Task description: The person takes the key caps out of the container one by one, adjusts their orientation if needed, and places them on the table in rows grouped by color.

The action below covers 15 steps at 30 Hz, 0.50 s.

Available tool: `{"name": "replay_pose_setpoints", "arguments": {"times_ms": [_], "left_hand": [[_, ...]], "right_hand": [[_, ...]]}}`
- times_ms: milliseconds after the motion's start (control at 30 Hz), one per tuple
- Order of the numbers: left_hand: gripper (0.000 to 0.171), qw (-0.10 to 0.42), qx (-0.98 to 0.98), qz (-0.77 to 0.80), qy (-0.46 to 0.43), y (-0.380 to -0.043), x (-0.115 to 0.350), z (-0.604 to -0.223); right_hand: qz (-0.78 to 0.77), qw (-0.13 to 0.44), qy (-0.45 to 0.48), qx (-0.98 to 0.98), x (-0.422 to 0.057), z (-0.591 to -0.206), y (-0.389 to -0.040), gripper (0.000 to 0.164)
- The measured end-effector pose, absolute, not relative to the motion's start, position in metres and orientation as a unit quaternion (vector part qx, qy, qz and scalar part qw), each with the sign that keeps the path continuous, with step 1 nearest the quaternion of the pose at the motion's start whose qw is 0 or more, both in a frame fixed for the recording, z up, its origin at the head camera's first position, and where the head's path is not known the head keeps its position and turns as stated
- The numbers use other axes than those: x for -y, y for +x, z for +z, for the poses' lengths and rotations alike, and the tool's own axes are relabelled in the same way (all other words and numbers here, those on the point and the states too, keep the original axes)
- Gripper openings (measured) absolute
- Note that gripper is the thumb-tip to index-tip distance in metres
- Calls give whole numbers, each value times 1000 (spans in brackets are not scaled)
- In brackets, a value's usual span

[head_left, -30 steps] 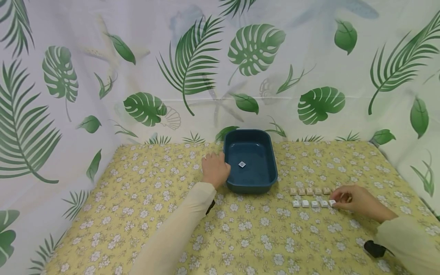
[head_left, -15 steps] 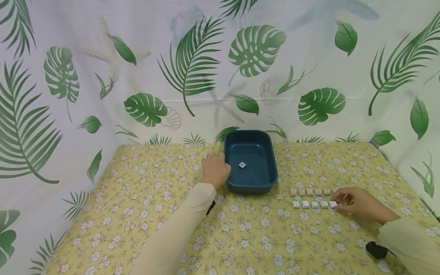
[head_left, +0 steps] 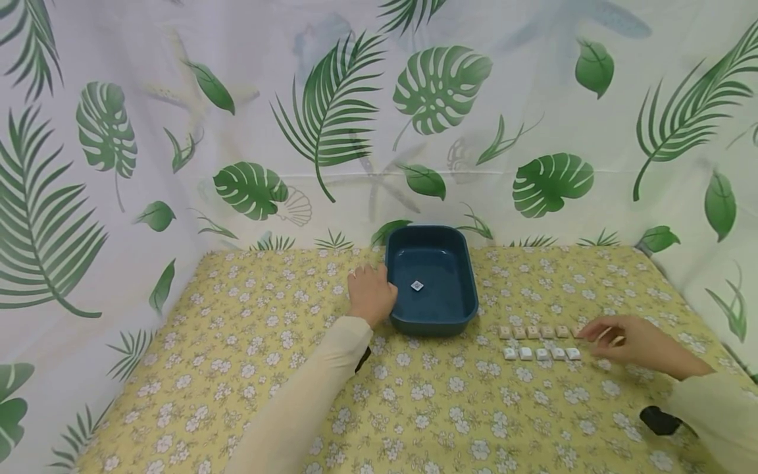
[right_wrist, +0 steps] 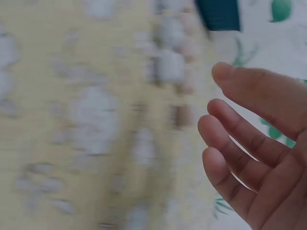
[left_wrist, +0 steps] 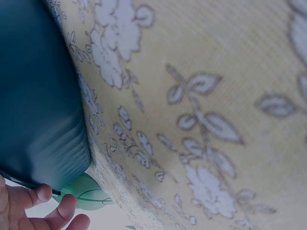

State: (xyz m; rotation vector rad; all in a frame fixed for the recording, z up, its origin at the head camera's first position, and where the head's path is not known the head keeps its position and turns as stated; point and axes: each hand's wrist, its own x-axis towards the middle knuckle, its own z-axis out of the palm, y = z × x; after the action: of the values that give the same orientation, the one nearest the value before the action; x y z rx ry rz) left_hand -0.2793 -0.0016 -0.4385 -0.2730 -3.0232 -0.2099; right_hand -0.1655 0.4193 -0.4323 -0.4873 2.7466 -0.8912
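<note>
My left hand point(head_left: 372, 294) holds the left rim of the dark blue basin point(head_left: 468, 289); in the left wrist view its curled fingertips point(left_wrist: 67, 203) are right at the rim. A small white keycap point(head_left: 417, 286) lies on the basin floor. To the basin's right sit two rows of keycaps, a beige row point(head_left: 533, 332) behind a white row point(head_left: 541, 354). My right hand point(head_left: 636, 342) hovers at the right end of the rows, fingers parted and bent loosely. Its fingertips overlap the last beige keycap point(head_left: 577, 332). Nothing shows between them in the blurred right wrist view.
A yellow flowered cloth point(head_left: 284, 368) covers the table. Behind and at the sides hangs a white curtain point(head_left: 355, 131) printed with green leaves. A black device point(head_left: 660, 420) sits at my right wrist.
My right hand has let go of the end white keycap, which stays in its row. The hand has shifted right and slightly back towards the beige row. My left hand has stayed put.
</note>
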Motion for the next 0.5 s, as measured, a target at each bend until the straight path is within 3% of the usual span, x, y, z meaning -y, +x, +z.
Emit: {"name": "replay_pose_setpoints", "arguments": {"times_ms": [300, 500], "left_hand": [[32, 60, 992, -62, -89, -280, 2, -441], [34, 60, 991, -81, -93, -281, 2, -442]], "right_hand": [[-333, 24, -106, -937, -417, -385, -174, 31], [-345, -4, -118, -931, -399, -358, -188, 31]]}}
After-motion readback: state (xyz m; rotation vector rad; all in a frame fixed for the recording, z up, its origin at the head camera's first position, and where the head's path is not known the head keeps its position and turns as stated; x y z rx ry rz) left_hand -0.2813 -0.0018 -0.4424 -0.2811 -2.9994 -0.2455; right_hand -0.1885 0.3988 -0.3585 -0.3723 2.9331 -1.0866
